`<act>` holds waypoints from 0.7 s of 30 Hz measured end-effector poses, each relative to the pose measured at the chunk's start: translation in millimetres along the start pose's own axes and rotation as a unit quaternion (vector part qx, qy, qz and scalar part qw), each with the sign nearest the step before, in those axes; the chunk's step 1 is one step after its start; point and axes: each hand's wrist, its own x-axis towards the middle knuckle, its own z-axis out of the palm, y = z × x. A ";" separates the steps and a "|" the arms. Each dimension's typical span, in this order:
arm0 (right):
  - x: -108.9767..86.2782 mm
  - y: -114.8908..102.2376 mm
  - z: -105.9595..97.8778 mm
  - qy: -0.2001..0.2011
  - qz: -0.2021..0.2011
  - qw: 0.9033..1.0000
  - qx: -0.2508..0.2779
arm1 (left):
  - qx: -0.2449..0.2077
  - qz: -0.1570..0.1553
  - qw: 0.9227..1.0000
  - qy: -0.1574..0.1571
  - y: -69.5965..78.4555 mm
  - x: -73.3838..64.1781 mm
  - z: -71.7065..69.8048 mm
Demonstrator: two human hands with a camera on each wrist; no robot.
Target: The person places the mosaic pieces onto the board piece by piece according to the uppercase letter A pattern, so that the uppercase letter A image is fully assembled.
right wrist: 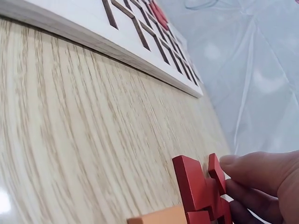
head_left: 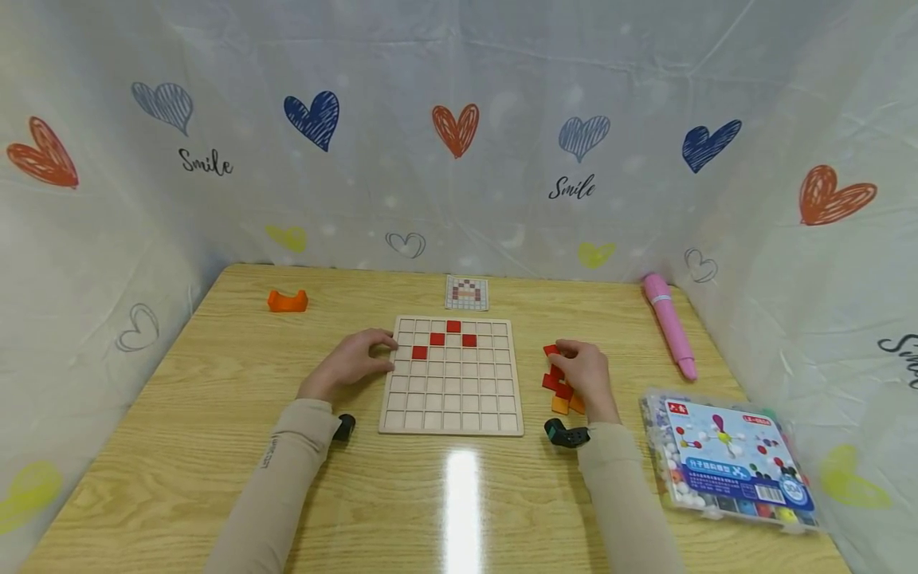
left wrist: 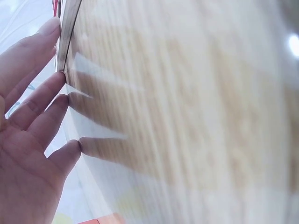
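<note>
A square wooden grid board [head_left: 453,400] lies in the middle of the table, with several red square tiles [head_left: 437,340] set in its upper cells. Beside its left edge is my left hand [head_left: 351,365]; the left wrist view shows the fingers spread, with fingertips at the board's side and on the tabletop. Right of the board, my right hand [head_left: 586,375] reaches over a small group of red tiles [head_left: 551,381] and orange tiles [head_left: 560,405]. In the right wrist view its thumb and fingers pinch a red tile [right wrist: 216,172] at the edge of the group.
A small pattern card [head_left: 467,293] lies behind the board. An orange bracket-shaped piece [head_left: 288,301] is at the back left, a pink pen-shaped object [head_left: 670,325] at the back right. A clear plastic box of molecular model parts [head_left: 731,458] stands by the right forearm.
</note>
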 end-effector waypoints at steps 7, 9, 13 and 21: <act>3.5 -3.9 5.7 0.000 -0.044 0.998 -0.046 | -0.004 -0.005 1.000 0.000 0.6 0.2 -0.5; 3.6 -5.1 7.4 -0.008 -0.055 0.997 -0.045 | -0.001 -0.001 1.000 0.003 0.2 0.6 0.1; 4.0 -5.2 10.0 -0.022 -0.070 0.996 -0.044 | -0.003 -0.004 1.000 0.005 0.3 0.6 0.5; 4.2 -3.0 5.2 -0.011 -0.080 0.995 -0.057 | 0.000 -0.001 1.000 0.003 1.3 -0.4 -0.3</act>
